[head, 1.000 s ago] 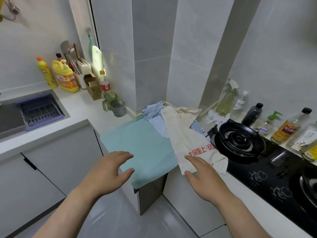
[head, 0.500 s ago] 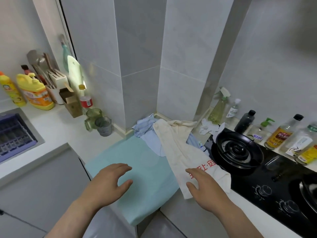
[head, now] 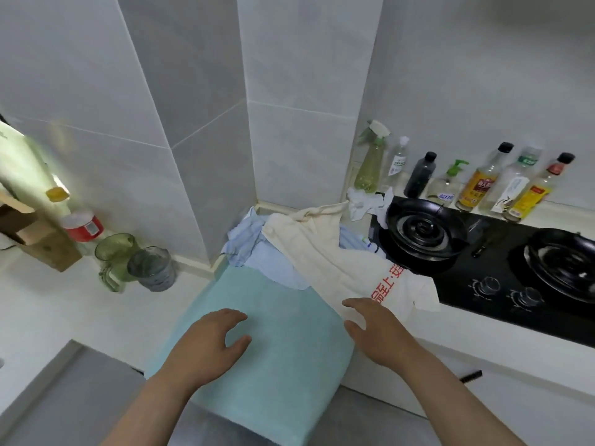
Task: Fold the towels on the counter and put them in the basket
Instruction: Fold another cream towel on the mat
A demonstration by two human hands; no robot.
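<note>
1. Reaching in with left hand (head: 206,342), spread wide, over teal towel (head: 283,304); with right hand (head: 376,329), open, at cream towel's (head: 338,268) edge.
2. Lying unfolded on counter (head: 58,313); no basket seen.
3. Next, probably: pinch corners, lay flat.

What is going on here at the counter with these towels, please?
A person holds both hands over the towels. The left hand hovers open above the spread teal towel; the right hand, open, is at the near edge of the cream towel, which lies across a crumpled blue towel. Nothing looks folded yet.
</note>
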